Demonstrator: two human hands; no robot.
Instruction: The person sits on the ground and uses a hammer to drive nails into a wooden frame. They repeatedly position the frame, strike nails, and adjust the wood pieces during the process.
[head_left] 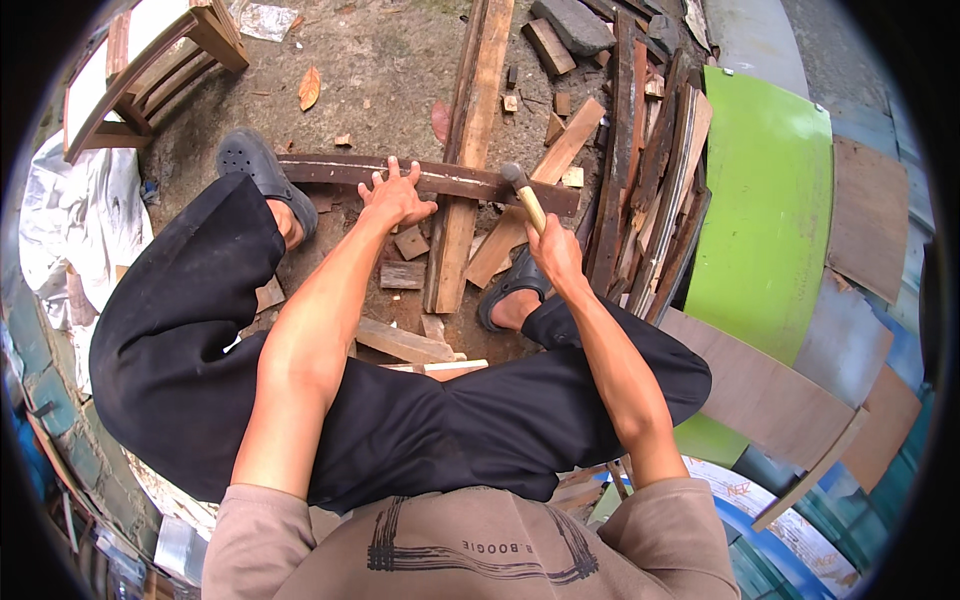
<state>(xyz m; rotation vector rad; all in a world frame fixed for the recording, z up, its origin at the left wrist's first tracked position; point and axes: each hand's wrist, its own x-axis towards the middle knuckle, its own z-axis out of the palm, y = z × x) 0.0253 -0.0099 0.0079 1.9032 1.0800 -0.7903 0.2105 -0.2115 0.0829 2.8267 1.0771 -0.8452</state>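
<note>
A dark brown wooden plank (455,180) lies crosswise on top of a longer wooden beam (462,225) that runs away from me. My left hand (397,196) rests on the plank with its fingers spread. In my right hand (555,248) is a hammer (531,205), gripped around its light wooden handle. The hammer's metal head is close over the plank's right part; I cannot tell whether it touches. The plank's left end lies against my left clog (247,160), and my right clog (510,287) is below its right part.
Stacked old boards (635,150) lie to the right, next to a green panel (765,215). Wood offcuts (402,274) are scattered between my feet. A wooden frame (150,65) stands at the far left above a white cloth (75,220). Grey stones (575,25) lie at the back.
</note>
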